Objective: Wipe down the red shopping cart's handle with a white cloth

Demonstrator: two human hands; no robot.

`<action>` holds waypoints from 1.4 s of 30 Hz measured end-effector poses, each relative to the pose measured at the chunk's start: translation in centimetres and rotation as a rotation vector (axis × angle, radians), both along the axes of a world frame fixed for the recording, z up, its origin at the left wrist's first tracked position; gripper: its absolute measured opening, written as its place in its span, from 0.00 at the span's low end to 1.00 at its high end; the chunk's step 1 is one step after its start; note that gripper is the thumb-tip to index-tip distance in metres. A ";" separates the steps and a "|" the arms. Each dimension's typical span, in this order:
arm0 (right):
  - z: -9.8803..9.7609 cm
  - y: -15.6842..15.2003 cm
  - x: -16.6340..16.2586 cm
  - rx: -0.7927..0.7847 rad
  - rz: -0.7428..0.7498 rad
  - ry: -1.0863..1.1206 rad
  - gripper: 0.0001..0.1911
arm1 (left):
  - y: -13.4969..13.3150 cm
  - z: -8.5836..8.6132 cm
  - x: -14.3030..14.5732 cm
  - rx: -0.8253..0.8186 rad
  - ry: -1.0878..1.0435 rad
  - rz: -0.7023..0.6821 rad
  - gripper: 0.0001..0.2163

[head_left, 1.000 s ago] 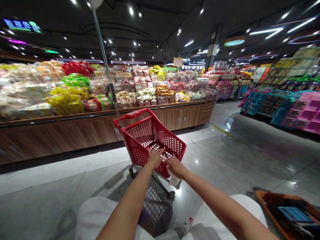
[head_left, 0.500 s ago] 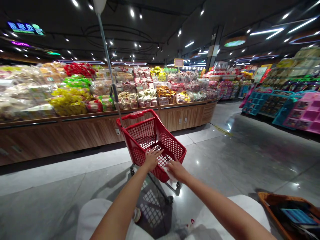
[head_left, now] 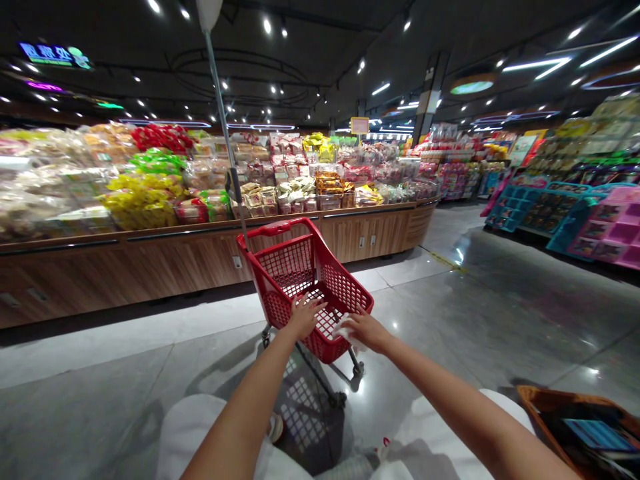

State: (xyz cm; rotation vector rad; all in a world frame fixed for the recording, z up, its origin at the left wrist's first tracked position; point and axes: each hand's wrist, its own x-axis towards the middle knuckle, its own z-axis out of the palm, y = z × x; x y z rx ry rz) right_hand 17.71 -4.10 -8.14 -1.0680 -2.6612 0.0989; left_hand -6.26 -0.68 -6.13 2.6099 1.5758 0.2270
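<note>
Rolling on since a second ago, the red cart (head_left: pixel 320 283) has slid a little forward and to the right, and both arms stretch further out after it. Nearest, the left hand (head_left: pixel 303 317) lies open with its fingers spread flat on the cart's near rim, gripping nothing. The right hand (head_left: pixel 367 331), just beside it, is curled around a crumpled white paper (head_left: pixel 343 328) and presses it against the same rim. With one hand only resting, the push would likely run truer if the left hand wrapped the rim and both pressed evenly. The cart stands on the glossy floor (head_left: pixel 450 313), which looks slick, so a gentle push seems wise. A tall pole (head_left: pixel 225 133) rises from the cart's far left corner, near the edge of the wooden display stand (head_left: pixel 150 263). Steering wide of that edge would keep it clear. Blue and pink racks (head_left: pixel 595 227) stand well apart on the right.
</note>
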 end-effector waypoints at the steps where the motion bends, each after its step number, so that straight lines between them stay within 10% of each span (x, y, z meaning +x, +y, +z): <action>1: -0.4 -0.6 -1.3 0.009 0.019 0.009 0.17 | 0.0 0.0 0.1 -0.003 0.000 0.010 0.25; 6: -1.3 -1.6 -4.2 0.035 0.067 0.005 0.19 | -0.1 -0.3 -0.4 0.007 -0.018 0.010 0.20; 15: 0.2 1.7 5.5 0.010 -0.160 -0.050 0.19 | -0.2 -1.1 0.2 0.008 -0.039 -0.042 0.17; 25: -0.7 -2.2 -4.0 -0.012 0.065 0.000 0.20 | -0.3 -0.7 -0.1 0.010 -0.027 -0.016 0.18; 34: 1.2 1.2 4.7 -0.022 -0.183 0.004 0.16 | -0.1 -0.9 -0.8 0.007 -0.013 -0.049 0.17; 42: -1.4 -2.4 -5.0 0.037 0.024 0.070 0.21 | -0.2 -0.5 -0.8 0.051 -0.001 -0.021 0.17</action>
